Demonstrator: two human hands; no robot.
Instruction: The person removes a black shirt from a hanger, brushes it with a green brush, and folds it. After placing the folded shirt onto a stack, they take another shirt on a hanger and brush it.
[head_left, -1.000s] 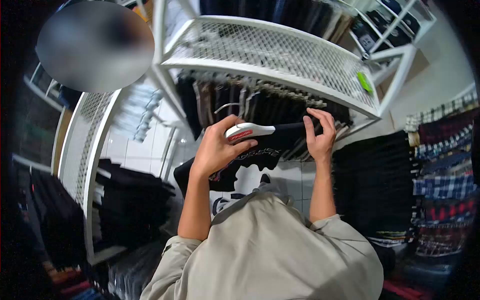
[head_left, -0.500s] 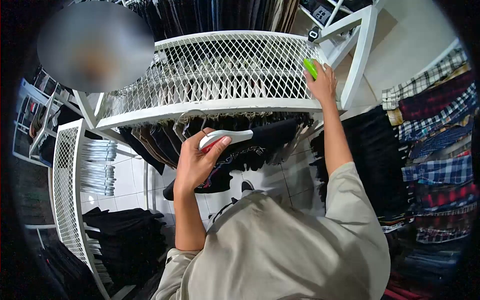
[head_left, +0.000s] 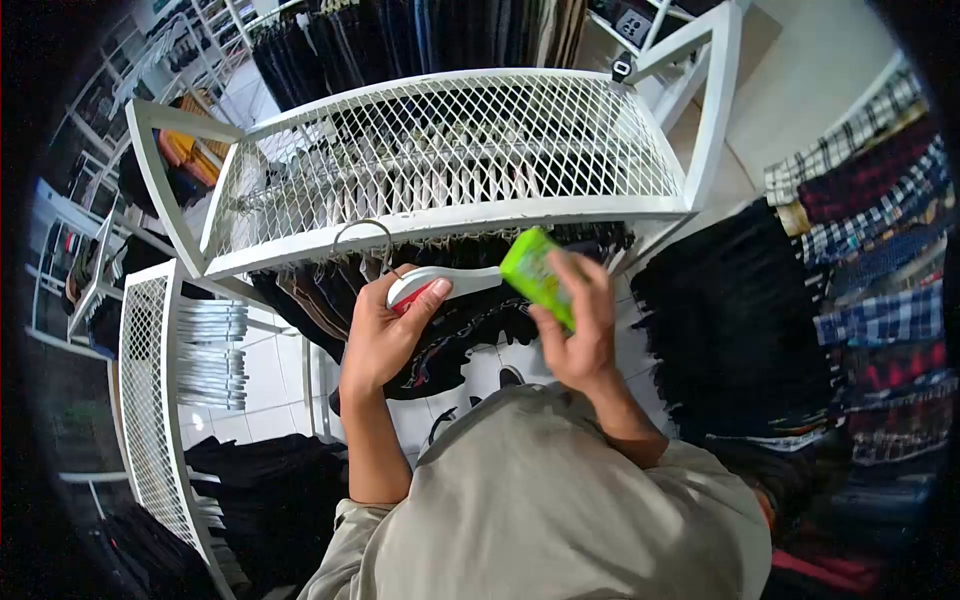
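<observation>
My left hand is closed around the neck of a white hanger with a red patch on it and a metal hook pointing up. A black printed garment hangs below the hanger. In my right hand, fingers wrap a small bright green box with blurred print. The box is tilted, its left corner overlapping the hanger's right end in this view.
Ahead stands a white rack with a mesh top shelf and clothes hanging beneath. White hangers crowd a second mesh rack at left. Black garments and plaid shirts hang at right; dark trousers hang behind.
My right hand has lifted the green box off the right end of the mesh shelf and brought it left to the hanger. My left hand keeps its grip on the hanger.
</observation>
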